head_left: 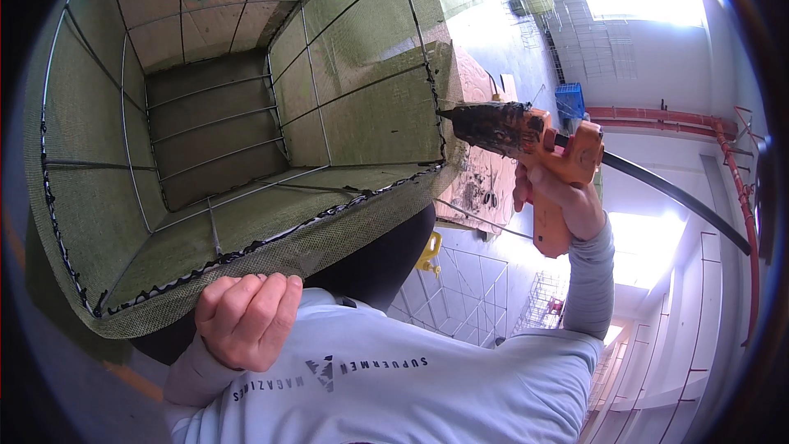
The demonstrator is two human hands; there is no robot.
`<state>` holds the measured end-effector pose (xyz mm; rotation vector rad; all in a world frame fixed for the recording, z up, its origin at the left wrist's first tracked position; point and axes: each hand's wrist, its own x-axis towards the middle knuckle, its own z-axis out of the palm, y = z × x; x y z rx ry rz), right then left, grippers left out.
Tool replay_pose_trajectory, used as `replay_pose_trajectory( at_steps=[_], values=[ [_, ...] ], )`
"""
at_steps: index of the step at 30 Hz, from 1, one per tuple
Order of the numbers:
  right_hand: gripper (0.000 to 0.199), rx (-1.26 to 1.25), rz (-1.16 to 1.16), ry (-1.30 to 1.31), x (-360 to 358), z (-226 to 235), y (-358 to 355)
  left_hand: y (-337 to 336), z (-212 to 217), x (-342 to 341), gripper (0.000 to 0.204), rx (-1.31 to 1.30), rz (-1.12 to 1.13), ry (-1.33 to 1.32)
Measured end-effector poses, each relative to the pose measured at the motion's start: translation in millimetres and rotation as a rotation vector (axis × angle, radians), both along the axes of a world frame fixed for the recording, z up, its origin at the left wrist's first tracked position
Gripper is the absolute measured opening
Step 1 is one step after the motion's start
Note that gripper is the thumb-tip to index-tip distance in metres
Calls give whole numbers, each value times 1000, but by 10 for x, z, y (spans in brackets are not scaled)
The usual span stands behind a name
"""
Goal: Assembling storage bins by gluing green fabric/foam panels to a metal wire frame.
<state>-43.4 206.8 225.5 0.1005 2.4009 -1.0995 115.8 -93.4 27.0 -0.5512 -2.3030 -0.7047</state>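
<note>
My right hand (567, 201) wraps the orange handle of a glue gun (538, 144); its black-crusted nozzle points left at the right rim of a green fabric-covered wire basket (362, 123), long axis nearly level, black glue stick (674, 191) trailing rightward. My left hand's (249, 321) bunched fingers hold the near rim.

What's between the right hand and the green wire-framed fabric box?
In the head view: the blackened nozzle of an orange glue gun, which the right hand grips.

To my right I see a wooden board (497, 166) smeared black and, farther off, a blue crate (569, 101). Red pipes (653, 120) run along the far right; a yellow container (429, 255) shows just beside a bare wire frame (485, 289).
</note>
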Motion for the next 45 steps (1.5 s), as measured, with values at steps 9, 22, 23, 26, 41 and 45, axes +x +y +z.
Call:
replay_pose_trajectory(
  at_steps=[9,22,23,26,41,45],
  values=[
    [20,25,32,0,81,16,118,12,1,-6,19,14,2,12],
    [22,53,24,-36,186,44,103,19,7,-1,18,22,4,13],
    [22,53,27,-34,190,42,93,18,7,1,18,20,4,12],
    [22,59,32,-30,197,42,113,21,1,1,17,21,6,19],
    [15,2,-26,-84,258,133,103,20,-4,13,18,0,9,9],
    [13,50,6,-120,269,184,111,12,0,8,19,-12,-4,9]
  ],
)
